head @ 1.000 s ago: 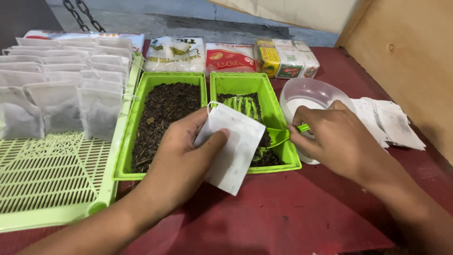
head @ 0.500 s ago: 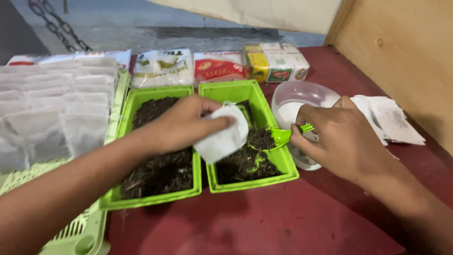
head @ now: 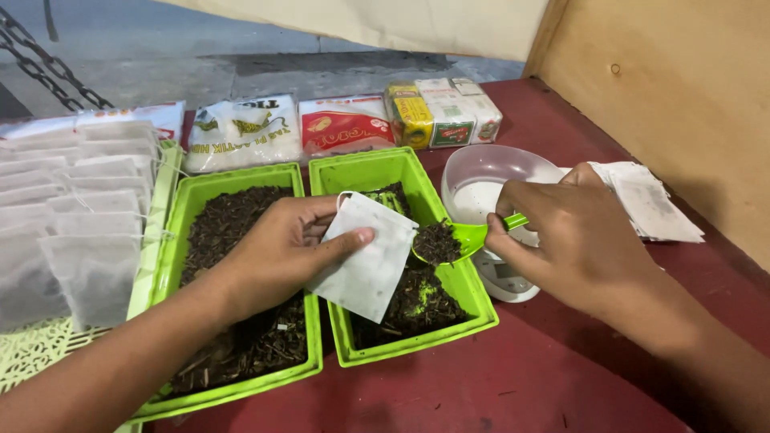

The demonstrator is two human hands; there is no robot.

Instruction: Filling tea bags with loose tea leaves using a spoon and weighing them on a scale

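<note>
**Spoonful of tea poised at the mouth of an empty bag**

The left hand [head: 281, 248] pinches a white filter bag [head: 365, 265] between thumb and fingers, holding it tilted over the right-hand green tray [head: 473, 309]. The right hand [head: 569, 240] grips the handle of a green spoon [head: 465, 236], whose bowl carries a heap of dark loose tea [head: 435, 240] right at the bag's upper edge. The bag looks flat and unfilled, so the scooping appears done and the tipping-in is not yet done.

Both trays hold dark dried leaf. The left-hand green tray [head: 241, 393], under the left forearm, is well filled; the one below the bag seems lower, with green floor showing through.

Beyond the right hand stands a clear round bowl [head: 481, 164] on a small white scale [head: 504, 281], and whether it holds anything cannot be told. Further right of that hand lies a stack of flat empty bags [head: 650, 204]. Left of the left hand, rows of white bags [head: 88, 208] rest in a pale green basket [head: 32, 353]; they look plump, possibly filled. Packets of tea [head: 345, 124] lie past the trays on the red surface [head: 521, 377].
</note>
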